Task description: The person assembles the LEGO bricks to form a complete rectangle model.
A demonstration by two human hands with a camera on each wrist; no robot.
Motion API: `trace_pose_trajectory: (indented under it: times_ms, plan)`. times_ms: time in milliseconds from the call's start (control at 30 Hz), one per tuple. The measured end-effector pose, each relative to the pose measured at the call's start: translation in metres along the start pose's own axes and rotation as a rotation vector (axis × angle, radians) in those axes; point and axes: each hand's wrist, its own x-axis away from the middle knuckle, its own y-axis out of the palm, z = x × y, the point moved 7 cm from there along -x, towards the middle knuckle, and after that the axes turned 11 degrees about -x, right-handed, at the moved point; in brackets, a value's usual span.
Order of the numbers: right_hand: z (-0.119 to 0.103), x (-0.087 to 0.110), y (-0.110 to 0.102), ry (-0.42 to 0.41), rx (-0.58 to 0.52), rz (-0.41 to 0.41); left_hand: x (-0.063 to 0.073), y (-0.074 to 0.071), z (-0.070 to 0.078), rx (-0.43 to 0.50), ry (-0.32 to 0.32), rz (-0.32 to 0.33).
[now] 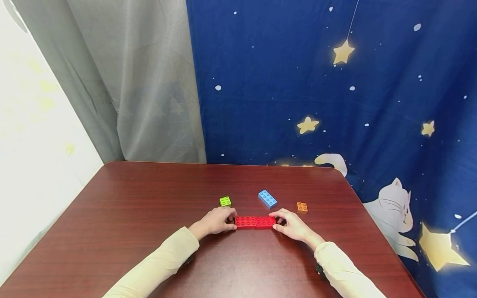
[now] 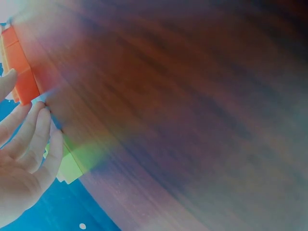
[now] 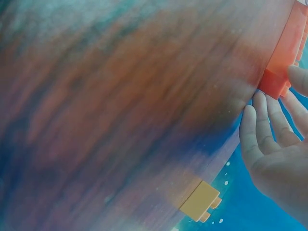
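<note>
Two red toy building bricks with studs lie end to end in a row on the table. My left hand (image 1: 218, 220) is at the outer end of the left red brick (image 1: 245, 222), its thumb at the near corner and forefinger at the far one. At the row's other end my right hand (image 1: 292, 224) pinches the right red brick (image 1: 265, 222) between thumb and forefinger. Just behind the left fingers is a small green brick (image 1: 225, 201), seen also beside those fingers in the left wrist view. In the right wrist view, the right thumb overlaps the red row.
A blue brick (image 1: 267, 199) lies at an angle behind the red row. Right of it sits a small orange brick (image 1: 302, 207), beyond the right hand. The brown table (image 1: 156, 194) ends at a grey curtain (image 1: 156, 82) and a blue starry curtain (image 1: 268, 103).
</note>
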Motion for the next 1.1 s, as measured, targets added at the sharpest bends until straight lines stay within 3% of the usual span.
trace_pose_trajectory:
  times_ms: [1100]
  plan:
    - [0.0012, -0.0001, -0.0027, -0.027, -0.021, 0.042, 0.0008, -0.0007, 0.0003, 0.002, 0.000, 0.005]
